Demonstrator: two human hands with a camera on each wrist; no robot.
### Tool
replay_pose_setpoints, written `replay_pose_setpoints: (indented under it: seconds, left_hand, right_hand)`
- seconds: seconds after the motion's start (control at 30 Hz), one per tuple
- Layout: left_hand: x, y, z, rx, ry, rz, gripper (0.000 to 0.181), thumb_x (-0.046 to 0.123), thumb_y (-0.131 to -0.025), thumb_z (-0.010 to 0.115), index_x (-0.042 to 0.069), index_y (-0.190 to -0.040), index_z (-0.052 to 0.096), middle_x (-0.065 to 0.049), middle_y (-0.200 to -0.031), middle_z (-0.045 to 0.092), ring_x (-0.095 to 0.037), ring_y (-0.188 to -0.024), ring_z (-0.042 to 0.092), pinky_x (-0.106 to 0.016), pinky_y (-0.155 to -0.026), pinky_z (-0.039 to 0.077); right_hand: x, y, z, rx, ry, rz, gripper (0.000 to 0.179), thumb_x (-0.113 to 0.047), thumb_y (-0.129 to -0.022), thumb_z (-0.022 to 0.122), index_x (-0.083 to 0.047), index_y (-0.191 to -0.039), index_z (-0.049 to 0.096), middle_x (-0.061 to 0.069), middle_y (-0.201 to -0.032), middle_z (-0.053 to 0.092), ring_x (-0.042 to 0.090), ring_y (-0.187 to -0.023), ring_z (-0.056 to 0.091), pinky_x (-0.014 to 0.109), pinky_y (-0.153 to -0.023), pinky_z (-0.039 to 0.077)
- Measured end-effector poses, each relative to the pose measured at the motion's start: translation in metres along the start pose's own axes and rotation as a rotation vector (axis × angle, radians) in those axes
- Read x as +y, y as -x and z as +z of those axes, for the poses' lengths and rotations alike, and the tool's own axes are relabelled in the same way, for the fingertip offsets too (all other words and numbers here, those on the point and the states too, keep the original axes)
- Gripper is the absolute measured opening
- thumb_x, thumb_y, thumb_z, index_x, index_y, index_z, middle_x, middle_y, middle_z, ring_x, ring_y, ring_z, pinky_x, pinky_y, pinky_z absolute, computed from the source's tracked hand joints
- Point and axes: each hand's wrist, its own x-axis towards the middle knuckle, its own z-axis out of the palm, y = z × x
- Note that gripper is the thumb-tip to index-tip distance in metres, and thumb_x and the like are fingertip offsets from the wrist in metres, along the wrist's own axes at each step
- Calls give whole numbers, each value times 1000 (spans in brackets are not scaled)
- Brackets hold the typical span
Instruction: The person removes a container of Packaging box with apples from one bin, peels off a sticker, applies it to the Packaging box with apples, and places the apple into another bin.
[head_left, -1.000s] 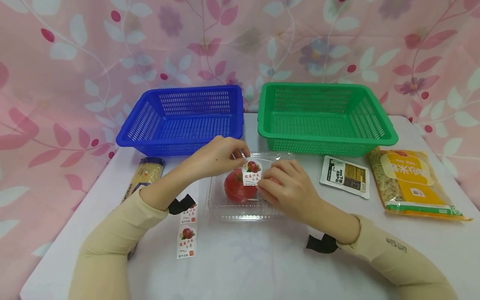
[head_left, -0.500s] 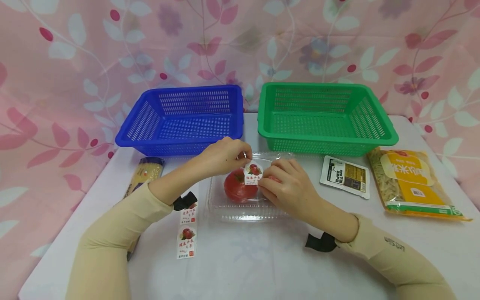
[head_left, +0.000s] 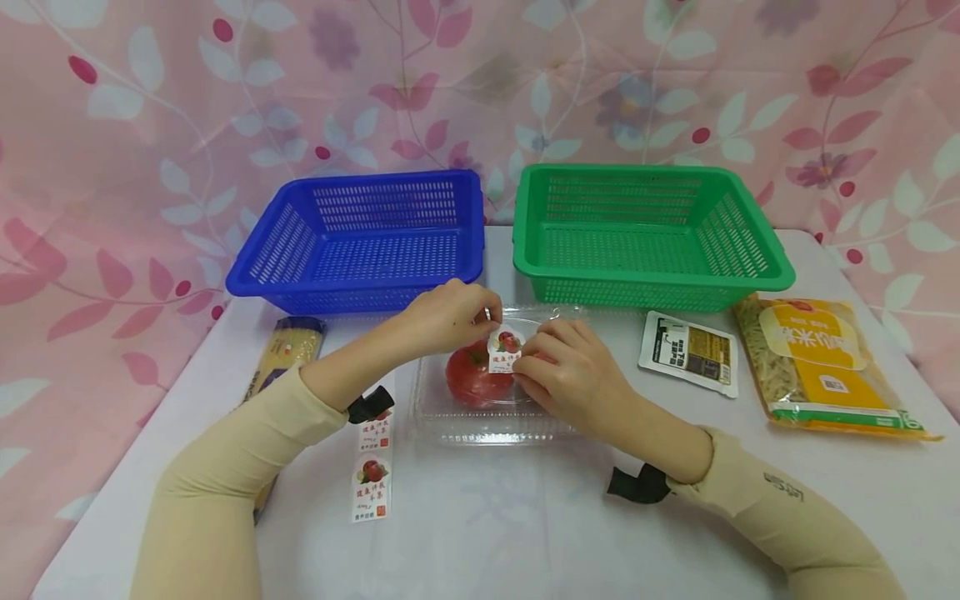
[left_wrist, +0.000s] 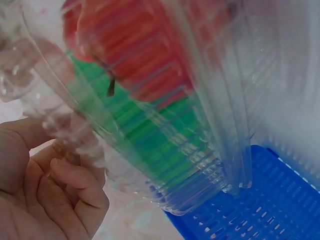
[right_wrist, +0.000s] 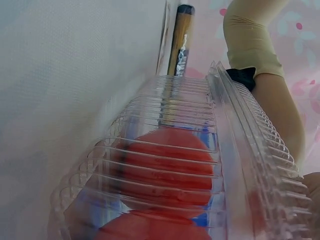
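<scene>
A clear plastic clamshell box [head_left: 465,425] sits lidded on the table between my hands. Inside it are red, tomato-like fruits [head_left: 476,379]; two show through the ribbed wall in the right wrist view. Over the lid, a white label sticker [head_left: 506,354] with red fruit printed on it stands between my fingers. My left hand [head_left: 453,317] pinches the sticker's upper left edge with thumb and fingertips. From the other side, my right hand [head_left: 573,371] has curled fingers and grips the label's lower right edge. That hand covers the box's right part.
Behind the box stand a blue basket [head_left: 360,300] and a green basket [head_left: 660,287]. A strip of labels [head_left: 372,487] lies front left, beside a pasta pack [head_left: 288,350] partly under my left arm. On the right lie a small pouch [head_left: 688,354] and a yellow noodle bag [head_left: 825,358].
My left hand has come slightly lower and its fingers have closed at the sticker's top edge. The sticker has shifted a little over the lid. My right hand stays nearly still.
</scene>
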Motion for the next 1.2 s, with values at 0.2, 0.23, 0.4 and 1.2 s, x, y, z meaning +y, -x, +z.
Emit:
replay_pose_setpoints:
  seconds: [0.2,0.23,0.4,1.2]
  left_hand:
    - [-1,-2,1,8,-14,-12,8,12,-85,62,15,-89,67,3,-73,61,-14,-63,53,-26,-52,44]
    - [-1,-2,1,6,-16,-17,7,13,-85,62,15,-89,68,3,-72,61,-14,-63,53,-26,-52,44]
    - [-1,-3,2,-2,-9,-30,7,17,-87,62,15,-89,68,4,-73,62,-13,-64,56,-27,-53,46]
    - [-1,-1,5,-30,-41,-81,10,22,-82,68,16,-90,66,5,-73,62,-14,-68,57,-30,-55,47]
  right_hand:
    - [1,1,2,-3,-9,5,10,-6,-69,75,-11,-72,67,1,-76,60,24,-81,51,35,-67,40]
    - [1,1,2,-18,-12,14,9,-7,-69,75,-11,-73,67,1,-76,61,24,-81,51,34,-67,40]
    - [2,1,1,-87,-31,49,7,-9,-72,74,-11,-74,68,0,-79,61,22,-82,51,32,-67,38]
    - [6,0,4,-166,-21,82,4,-9,-75,65,-12,-73,67,2,-78,61,23,-82,51,34,-69,41]
